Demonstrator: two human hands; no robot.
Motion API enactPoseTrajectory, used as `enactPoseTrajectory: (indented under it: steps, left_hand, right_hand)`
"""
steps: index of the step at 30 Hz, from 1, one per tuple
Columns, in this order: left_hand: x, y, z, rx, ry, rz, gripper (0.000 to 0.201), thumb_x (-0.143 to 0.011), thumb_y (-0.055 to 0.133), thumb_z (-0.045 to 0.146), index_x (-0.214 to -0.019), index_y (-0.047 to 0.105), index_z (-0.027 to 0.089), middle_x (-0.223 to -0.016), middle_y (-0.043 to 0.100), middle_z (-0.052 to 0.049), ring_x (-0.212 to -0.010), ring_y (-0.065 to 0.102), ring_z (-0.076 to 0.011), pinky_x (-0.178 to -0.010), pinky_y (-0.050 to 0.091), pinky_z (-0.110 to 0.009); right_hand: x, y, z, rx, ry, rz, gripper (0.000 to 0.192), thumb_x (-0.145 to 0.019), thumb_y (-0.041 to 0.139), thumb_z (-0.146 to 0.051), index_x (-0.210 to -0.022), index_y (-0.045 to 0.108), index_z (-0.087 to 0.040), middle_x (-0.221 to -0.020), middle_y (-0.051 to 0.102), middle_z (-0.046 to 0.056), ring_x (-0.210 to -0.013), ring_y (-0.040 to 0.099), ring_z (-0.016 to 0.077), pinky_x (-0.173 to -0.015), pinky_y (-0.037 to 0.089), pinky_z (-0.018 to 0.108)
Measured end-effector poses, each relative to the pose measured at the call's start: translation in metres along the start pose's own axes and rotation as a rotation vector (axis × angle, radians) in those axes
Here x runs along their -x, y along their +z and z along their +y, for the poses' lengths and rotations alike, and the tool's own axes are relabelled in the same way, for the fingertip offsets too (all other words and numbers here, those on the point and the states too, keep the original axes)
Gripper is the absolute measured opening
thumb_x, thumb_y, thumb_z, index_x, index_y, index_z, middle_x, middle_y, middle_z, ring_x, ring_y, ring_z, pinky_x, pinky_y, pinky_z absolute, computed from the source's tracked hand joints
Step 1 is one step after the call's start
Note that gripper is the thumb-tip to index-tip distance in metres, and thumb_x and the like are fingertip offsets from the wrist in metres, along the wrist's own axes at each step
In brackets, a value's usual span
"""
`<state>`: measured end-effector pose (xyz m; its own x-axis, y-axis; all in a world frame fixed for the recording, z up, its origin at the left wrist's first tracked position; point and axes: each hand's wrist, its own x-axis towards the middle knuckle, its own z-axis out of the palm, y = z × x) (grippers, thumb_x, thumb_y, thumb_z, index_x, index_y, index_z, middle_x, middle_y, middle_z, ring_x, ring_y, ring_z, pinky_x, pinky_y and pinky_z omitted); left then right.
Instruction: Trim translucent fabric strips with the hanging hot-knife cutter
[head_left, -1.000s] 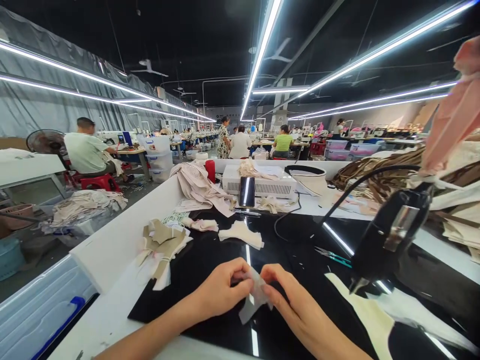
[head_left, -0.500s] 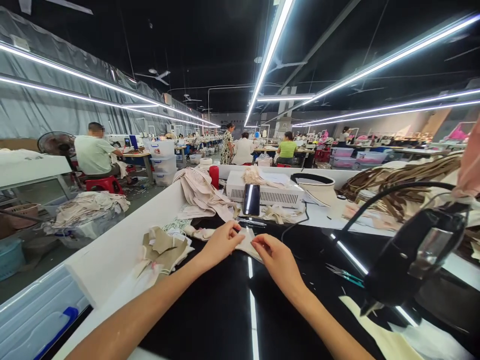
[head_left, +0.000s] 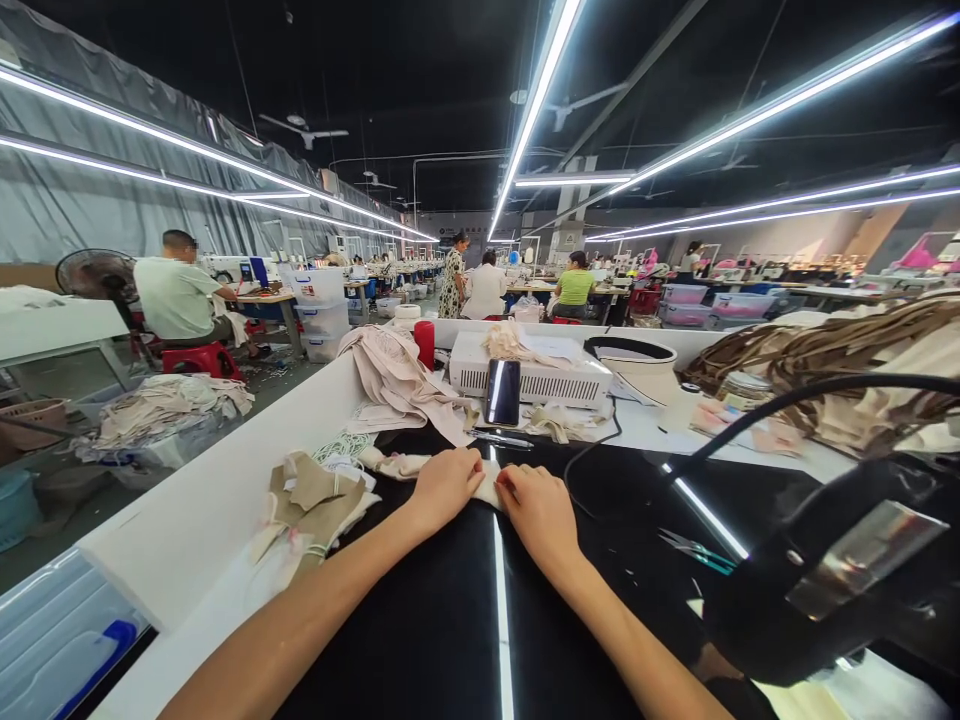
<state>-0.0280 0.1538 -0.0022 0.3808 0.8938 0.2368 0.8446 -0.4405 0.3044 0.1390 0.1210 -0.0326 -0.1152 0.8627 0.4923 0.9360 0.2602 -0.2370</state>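
My left hand (head_left: 444, 487) and right hand (head_left: 534, 512) press cream fabric piece (head_left: 488, 488) flat on black worktop (head_left: 450, 620), fingers together on it. Step: laying piece down. Next needs smoothing, phone (head_left: 502, 392) beyond fingertips.

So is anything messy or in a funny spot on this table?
A bit. A phone leans upright against the white box, fabric scraps lie in a loose heap, and scissors lie open on the black mat. Both hands press a cream piece.
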Motion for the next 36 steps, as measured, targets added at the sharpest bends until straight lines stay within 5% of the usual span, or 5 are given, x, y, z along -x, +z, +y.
enactPoseTrajectory:
  steps: [13,19,26,33,36]
  left_hand:
    - [0.020,-0.018,0.002,-0.172,0.151,0.140,0.011,-0.103,0.058,0.020,-0.104,0.069,0.017,-0.111,0.068,-0.009,-0.106,0.064,-0.0274,-0.092,0.053,-0.042]
    - [0.086,-0.037,0.011,-0.146,0.252,0.181,0.011,-0.102,0.057,0.015,-0.102,0.067,0.020,-0.108,0.070,-0.005,-0.106,0.066,-0.0243,-0.097,0.054,-0.041]
    - [0.198,-0.040,0.003,-0.048,0.442,0.231,0.022,-0.106,0.048,0.019,-0.103,0.069,0.025,-0.105,0.075,-0.003,-0.099,0.072,-0.0203,-0.093,0.059,-0.033]
    - [0.235,-0.027,-0.030,-0.137,0.678,0.383,0.023,-0.107,0.053,0.037,-0.111,0.074,0.030,-0.107,0.080,0.001,-0.097,0.077,-0.0180,-0.096,0.061,-0.023]
    - [0.236,-0.018,-0.044,-0.144,0.658,0.381,0.027,-0.107,0.052,0.040,-0.116,0.076,0.032,-0.115,0.080,0.001,-0.102,0.077,-0.0175,-0.094,0.062,-0.021]
  right_hand:
    - [0.012,-0.023,-0.031,-0.181,-0.158,0.182,0.011,-0.098,0.064,-0.015,-0.104,0.070,-0.021,-0.117,0.073,0.009,-0.111,0.064,0.0289,-0.097,0.048,0.044]
    - [0.080,-0.057,-0.052,-0.332,-0.328,0.138,0.015,-0.094,0.068,-0.009,-0.099,0.066,-0.024,-0.109,0.073,0.002,-0.102,0.067,0.0205,-0.091,0.051,0.033]
    - [0.172,-0.075,-0.026,-0.342,-0.504,0.027,0.018,-0.092,0.067,-0.008,-0.095,0.063,-0.025,-0.095,0.074,-0.003,-0.085,0.068,0.0159,-0.076,0.048,0.027]
    - [0.183,-0.087,-0.010,-0.263,-0.424,-0.040,0.012,-0.098,0.064,-0.013,-0.102,0.068,-0.023,-0.102,0.076,0.002,-0.092,0.070,0.0171,-0.082,0.052,0.027]
    - [0.181,-0.081,-0.010,-0.232,-0.420,-0.036,0.009,-0.099,0.063,-0.015,-0.101,0.069,-0.021,-0.102,0.076,0.004,-0.093,0.070,0.0180,-0.083,0.053,0.028]
